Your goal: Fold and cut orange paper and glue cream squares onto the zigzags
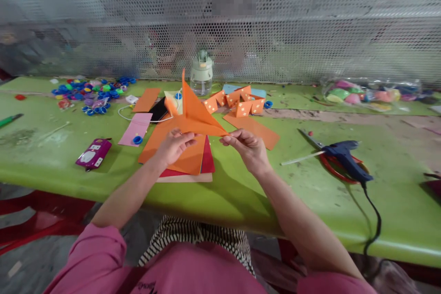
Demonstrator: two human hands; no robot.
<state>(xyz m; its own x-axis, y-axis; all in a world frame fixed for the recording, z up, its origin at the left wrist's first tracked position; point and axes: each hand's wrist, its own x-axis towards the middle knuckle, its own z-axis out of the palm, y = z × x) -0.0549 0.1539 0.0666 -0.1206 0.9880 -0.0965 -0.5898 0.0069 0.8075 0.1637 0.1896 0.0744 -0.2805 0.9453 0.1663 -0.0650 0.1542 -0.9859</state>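
Note:
A folded orange paper (198, 112) with a tall upright point is held in the air over the table. My left hand (175, 144) pinches its lower edge near the middle. At the paper's right corner, the thumb and fingers of my right hand (246, 147) are closed on it. Beneath lies a stack of sheets, with an orange sheet (186, 161) on top and a red sheet (208, 161) showing at the side. Behind and to the right stand folded orange strips with pale spots (243, 100), beside a flat orange piece (257, 131).
On the green table (237, 193) are a purple box (94, 153), a pink card (136, 128), a clear bottle (201, 73), colourful caps (93, 92) and a bagged bundle (370, 92). A blue glue gun (346, 156) lies over scissors (310, 138) at the right, its cord hanging off the edge.

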